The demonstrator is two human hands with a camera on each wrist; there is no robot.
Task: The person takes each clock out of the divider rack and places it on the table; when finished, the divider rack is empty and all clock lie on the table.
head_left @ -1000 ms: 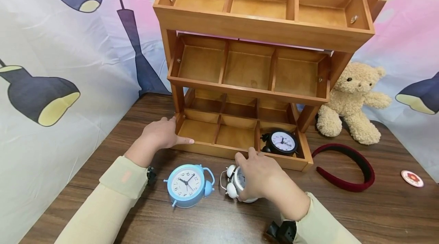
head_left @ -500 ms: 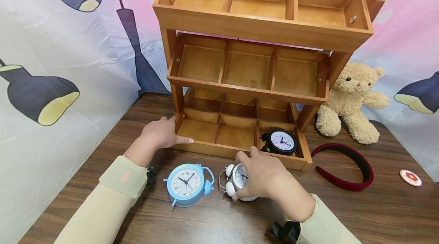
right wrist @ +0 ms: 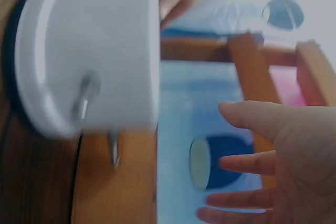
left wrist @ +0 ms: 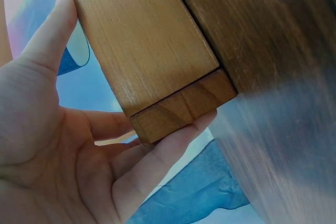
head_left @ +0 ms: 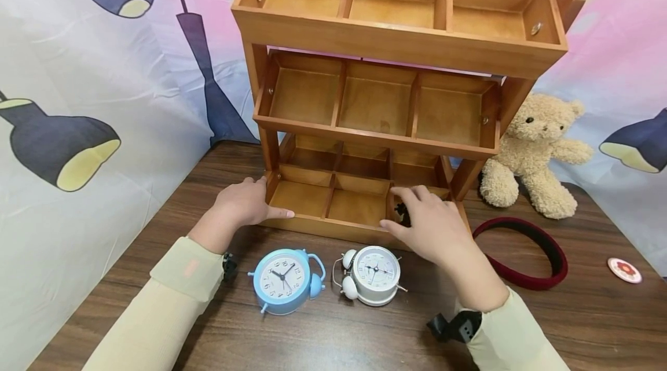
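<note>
My left hand point(head_left: 242, 203) grips the front left corner of the three-tier wooden rack point(head_left: 401, 38). In the left wrist view its thumb lies along the front board point(left wrist: 142, 40) and its fingers bend against the end. My right hand point(head_left: 432, 226), fingers spread and holding nothing, hovers over the bottom right compartment. It hides most of the black alarm clock point(head_left: 403, 214) in there. A white twin-bell alarm clock point(head_left: 375, 272) lies face up on the table before the rack; its blurred side point(right wrist: 100, 51) shows in the right wrist view. Left of it lies a light blue alarm clock point(head_left: 283, 281).
To the right of the rack lies a dark red headband point(head_left: 554, 261). A beige teddy bear point(head_left: 539, 157) sits behind it. Farther right is a round badge with a red flower point(head_left: 624, 271). A patterned cloth point(head_left: 104, 70) hangs behind the dark wooden table point(head_left: 219, 324).
My right hand has left the white alarm clock and moved up and right, over the black alarm clock. The white alarm clock is uncovered in its place. My left hand has not moved.
</note>
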